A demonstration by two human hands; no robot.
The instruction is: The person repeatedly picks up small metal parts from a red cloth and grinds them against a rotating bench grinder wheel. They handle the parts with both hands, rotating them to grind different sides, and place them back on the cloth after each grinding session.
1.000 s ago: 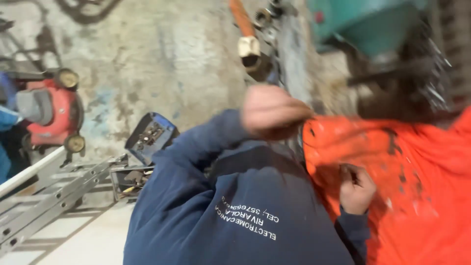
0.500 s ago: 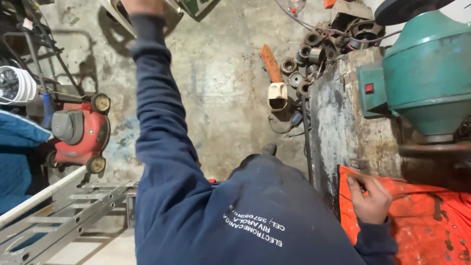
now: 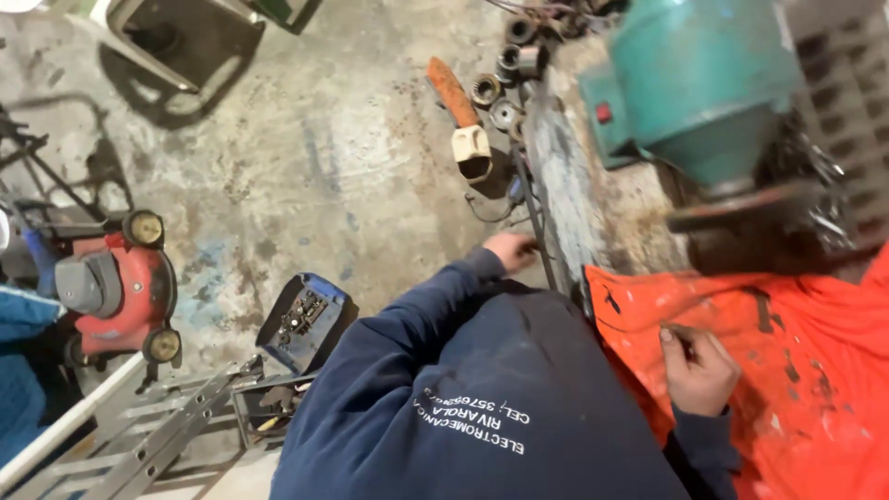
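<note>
I look down my own navy sweatshirt. My left hand [image 3: 510, 251] reaches forward to the near edge of a worn metal bench [image 3: 567, 176], its fingers bent beside a black cable [image 3: 530, 218]; whether it grips anything is unclear. My right hand [image 3: 699, 370] lies on a stained orange cloth [image 3: 815, 370] spread over the bench, fingers curled into the fabric. A teal-green machine [image 3: 694, 83] stands on the bench beyond both hands.
On the concrete floor lie an orange-handled tool [image 3: 452, 91] with a cream head, several metal rings [image 3: 505, 69] and an open blue device case [image 3: 306, 319]. A red lawnmower [image 3: 116, 287] stands at the left, with an aluminium ladder [image 3: 139, 435] below it. A person's blue sleeve [image 3: 23, 370] is at the left edge.
My left arm went from near the orange cloth to stretched far up the frame, then came back down to the bench edge. My right hand stayed on the cloth. The view shifted.
</note>
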